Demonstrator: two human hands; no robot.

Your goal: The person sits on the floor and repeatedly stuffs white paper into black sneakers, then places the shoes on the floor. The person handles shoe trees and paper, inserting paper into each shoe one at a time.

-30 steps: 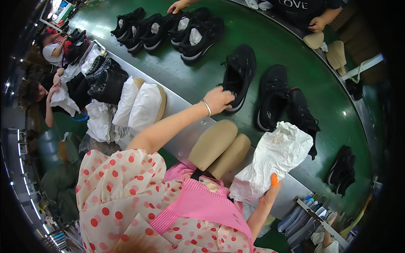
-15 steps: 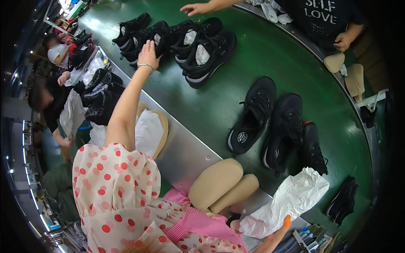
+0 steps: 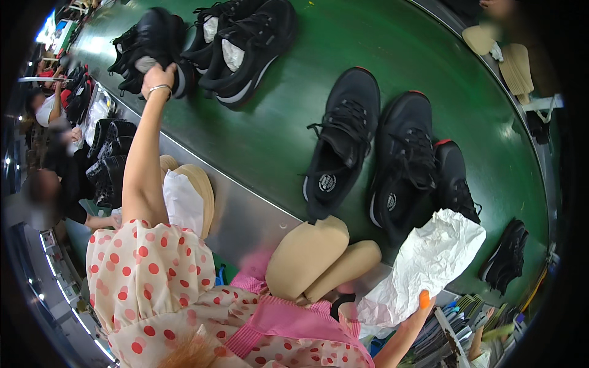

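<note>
Far left of the frame: dark patterned shoes [image 3: 110,162] sit just beside the steel ledge [image 3: 248,214], co-workers past them. Upper left, your left hand [image 3: 158,80] holds a black shoe [image 3: 158,32] by the heel end — toe toward the top edge, blurred, whitish stuffing in its mouth. Exact finger placement: can't tell. Below your forearm, a stack of tan foot forms [image 3: 208,195] lies partly under white paper [image 3: 182,205].

Next right, top of frame: a stuffed pair [image 3: 261,37] stands on the green table [image 3: 276,147]. Lower centre, two tan forms [image 3: 310,257] lean together against your pink apron [image 3: 294,319]. Centre right, three black shoes stand in a row, toes up-frame: left one [image 3: 346,116], middle one [image 3: 408,135], right one [image 3: 455,172] partly hidden.

Lower right, your right hand [image 3: 420,314] grips crumpled white paper [image 3: 432,260] at its lower edge — orange piece [image 3: 424,299] on the thumb, other fingers hidden. Right of that, more black footwear [image 3: 506,256]; upper right, more tan forms [image 3: 516,70].
</note>
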